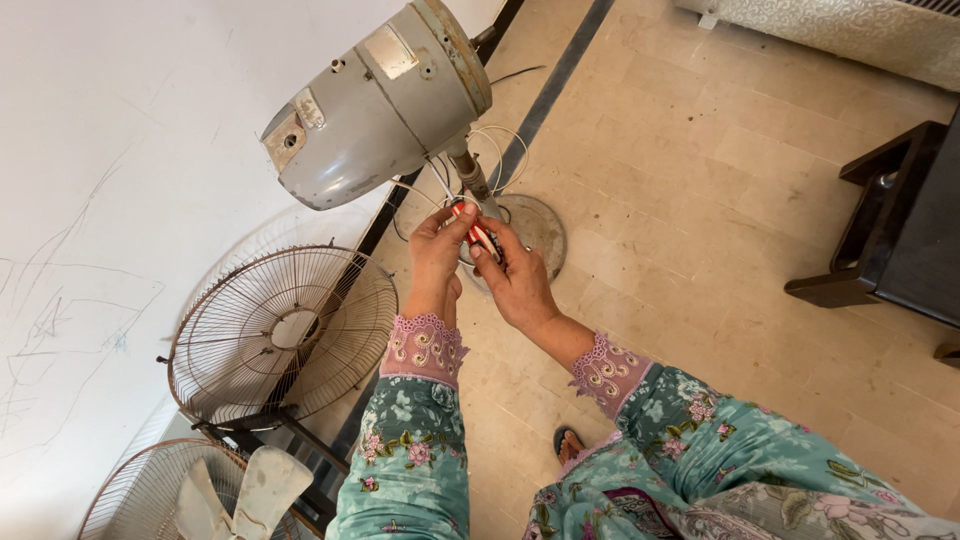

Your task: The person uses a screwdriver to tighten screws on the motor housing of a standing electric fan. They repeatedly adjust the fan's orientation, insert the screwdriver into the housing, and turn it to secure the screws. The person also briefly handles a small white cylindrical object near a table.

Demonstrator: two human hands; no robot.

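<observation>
— Sleeves come first, nearest the lens: green floral cloth with pink lace cuffs. What's far left?

— White wall, faintly scribbled. Low against it leans a fan blade over one wire guard, and above that stands a second guard, round and rusty.

— And further in?

— Grey motor of a pedestal fan, tilted, with thin white wires trailing below it beside the pole. The round base sits on the tiled floor.

— The hands?

— Left hand reaches up, fingers closed in a pinch on the tip of a red tool, just under the motor by the pole. Right hand meets it, fingers curled around the tool's lower end. Both hands touch each other there.

— What kind of tool?

— Too small to tell; red with a pale stripe.

— Right side?

— Dark wooden furniture on the floor, well apart from the hands.
</observation>
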